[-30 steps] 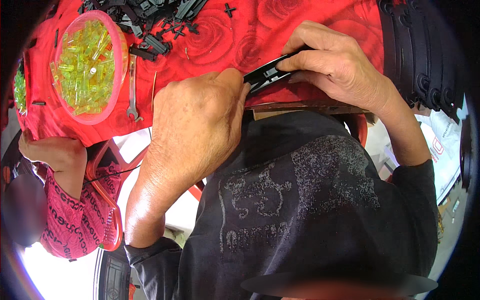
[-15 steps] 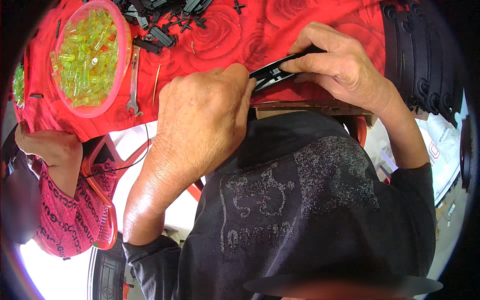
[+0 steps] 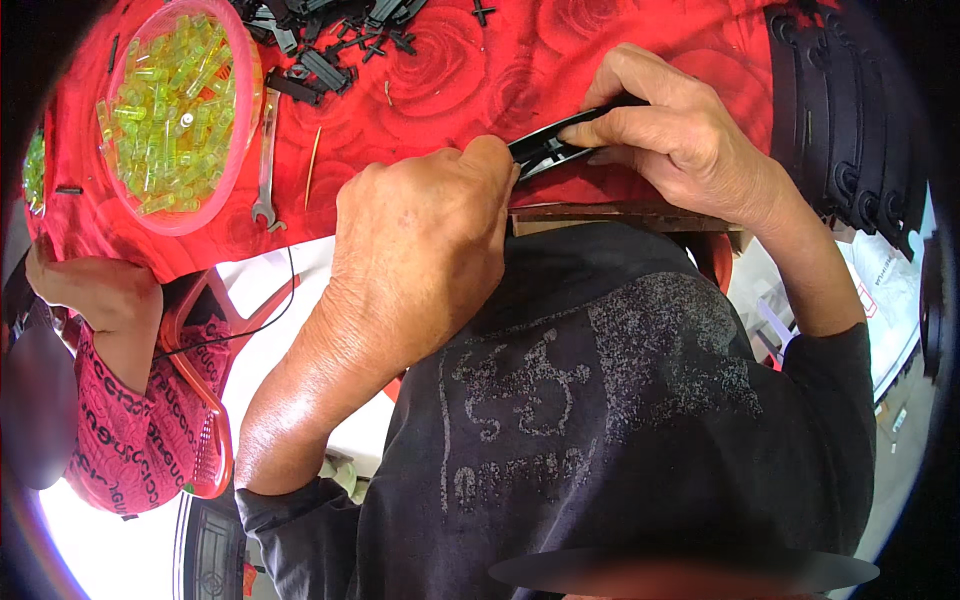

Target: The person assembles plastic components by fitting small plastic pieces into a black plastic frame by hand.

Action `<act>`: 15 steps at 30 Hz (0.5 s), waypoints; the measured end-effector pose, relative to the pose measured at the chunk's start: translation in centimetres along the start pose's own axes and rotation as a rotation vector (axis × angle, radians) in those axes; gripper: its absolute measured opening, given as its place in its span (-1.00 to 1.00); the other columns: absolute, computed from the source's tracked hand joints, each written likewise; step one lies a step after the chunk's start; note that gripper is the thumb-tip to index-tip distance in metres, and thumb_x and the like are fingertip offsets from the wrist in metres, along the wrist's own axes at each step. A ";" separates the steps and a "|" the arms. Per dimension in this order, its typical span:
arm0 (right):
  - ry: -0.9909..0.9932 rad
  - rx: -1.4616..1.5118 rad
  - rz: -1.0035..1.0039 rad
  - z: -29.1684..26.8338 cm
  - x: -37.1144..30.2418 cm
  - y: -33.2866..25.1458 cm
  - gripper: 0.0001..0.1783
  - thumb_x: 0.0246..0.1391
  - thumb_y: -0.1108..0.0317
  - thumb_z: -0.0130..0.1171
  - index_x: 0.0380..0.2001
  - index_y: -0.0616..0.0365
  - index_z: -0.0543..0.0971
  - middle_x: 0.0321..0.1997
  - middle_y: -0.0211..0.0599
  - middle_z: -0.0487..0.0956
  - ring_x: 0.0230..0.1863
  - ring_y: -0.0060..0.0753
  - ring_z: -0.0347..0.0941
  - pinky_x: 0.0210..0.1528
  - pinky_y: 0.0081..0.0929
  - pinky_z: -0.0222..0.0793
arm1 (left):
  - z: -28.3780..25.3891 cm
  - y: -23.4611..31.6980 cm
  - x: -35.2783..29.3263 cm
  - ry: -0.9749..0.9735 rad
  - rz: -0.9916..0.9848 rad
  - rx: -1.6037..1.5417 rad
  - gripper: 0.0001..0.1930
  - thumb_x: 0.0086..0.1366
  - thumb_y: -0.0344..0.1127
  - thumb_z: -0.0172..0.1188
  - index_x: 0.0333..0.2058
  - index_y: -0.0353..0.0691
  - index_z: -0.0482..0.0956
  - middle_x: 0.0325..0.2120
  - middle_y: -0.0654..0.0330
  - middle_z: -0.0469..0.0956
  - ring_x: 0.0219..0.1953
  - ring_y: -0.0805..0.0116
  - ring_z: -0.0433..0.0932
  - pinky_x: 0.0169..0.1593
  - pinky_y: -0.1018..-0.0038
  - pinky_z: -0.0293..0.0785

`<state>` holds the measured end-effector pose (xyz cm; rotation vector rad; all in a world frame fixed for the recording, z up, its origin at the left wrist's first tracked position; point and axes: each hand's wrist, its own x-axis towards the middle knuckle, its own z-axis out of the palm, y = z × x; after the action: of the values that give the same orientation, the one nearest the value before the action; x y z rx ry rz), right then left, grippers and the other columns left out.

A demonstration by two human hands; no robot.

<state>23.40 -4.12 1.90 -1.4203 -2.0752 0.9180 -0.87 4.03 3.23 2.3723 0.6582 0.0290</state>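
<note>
One slim black plastic piece [image 3: 546,157], held at 1 o'clock over red-covered desk [image 3: 440,110], slanting up toward 2 o'clock. Your right hand [image 3: 680,140] pinches upper end, grip closed between thumb and fingers; your left hand [image 3: 425,230] has grip clenched on lower end, fingertips mostly hidden. Pink bowl [image 3: 247,110] of yellow-green tubes [image 3: 165,125] and open-ended wrench [image 3: 267,165] at 10 o'clock, loose black parts [image 3: 322,70] at 11.
</note>
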 end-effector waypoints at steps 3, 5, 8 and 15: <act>-0.012 -0.008 0.004 0.2 -0.1 0.4 -0.59 -0.23 0.79 0.21 -0.23 0.28 0.71 -0.28 -0.18 0.51 -0.21 -0.18 0.53 -0.22 -0.35 0.48 | 0.3 -0.1 0.1 0.013 0.007 0.008 -0.90 0.20 -0.43 0.17 -0.43 -0.22 0.42 -0.63 0.05 0.51 -0.53 -0.07 0.58 -0.50 0.08 0.48; 0.028 -0.018 -0.046 0.3 0.0 0.4 -0.61 -0.24 0.78 0.23 -0.24 0.31 0.70 -0.29 -0.17 0.50 -0.21 -0.17 0.53 -0.21 -0.36 0.48 | 0.4 0.0 0.2 0.015 0.005 0.019 -0.90 0.20 -0.43 0.18 -0.43 -0.22 0.42 -0.63 0.05 0.51 -0.54 -0.06 0.58 -0.50 0.09 0.47; 0.017 -0.026 -0.053 0.2 -0.1 0.3 -0.62 -0.24 0.77 0.24 -0.25 0.33 0.70 -0.29 -0.17 0.50 -0.21 -0.16 0.52 -0.21 -0.35 0.48 | 0.4 0.4 0.0 0.014 0.002 0.038 -0.88 0.19 -0.42 0.19 -0.44 -0.21 0.41 -0.63 0.06 0.51 -0.55 -0.04 0.58 -0.52 0.09 0.47; 0.050 -0.029 -0.065 0.4 -0.2 0.6 -0.65 -0.23 0.75 0.26 -0.26 0.33 0.69 -0.28 -0.17 0.50 -0.21 -0.17 0.52 -0.20 -0.34 0.47 | 0.8 0.1 0.2 0.015 0.021 0.055 -0.89 0.18 -0.40 0.18 -0.43 -0.19 0.40 -0.63 0.09 0.50 -0.55 -0.01 0.58 -0.54 0.10 0.45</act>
<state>23.54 -4.29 1.20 -1.3675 -2.0928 0.8208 -0.50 3.55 2.70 2.4338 0.6484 0.0384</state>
